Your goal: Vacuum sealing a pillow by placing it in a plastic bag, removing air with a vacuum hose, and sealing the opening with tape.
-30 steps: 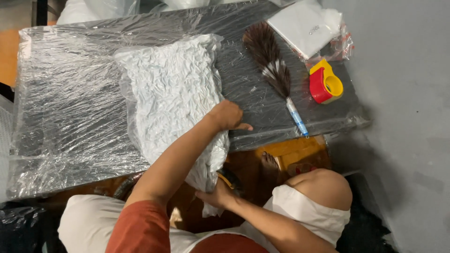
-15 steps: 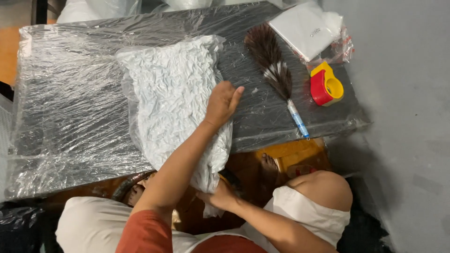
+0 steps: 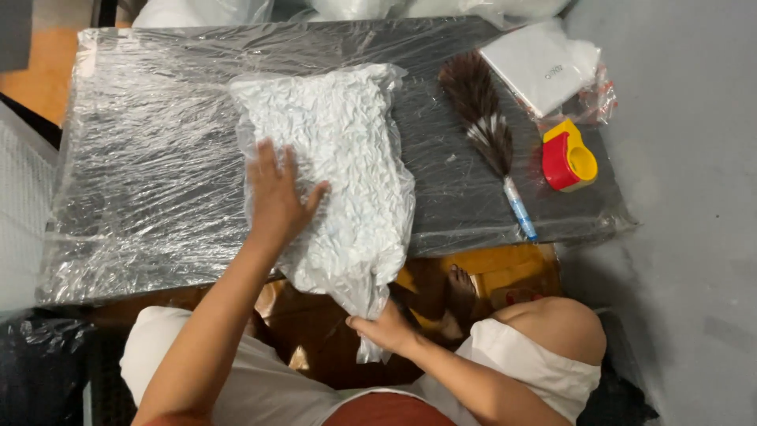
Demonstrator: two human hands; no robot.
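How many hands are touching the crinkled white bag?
2. The left hand lies flat on the crinkled white bag on the table; the right hand grips its lower end, below the table edge.

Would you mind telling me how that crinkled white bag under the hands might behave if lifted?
The bag would probably stay fairly flat, since it looks tightly shrunk and wrinkled. Its end droops off the table at the right hand, so it likely bends. Its glossy plastic may slip.
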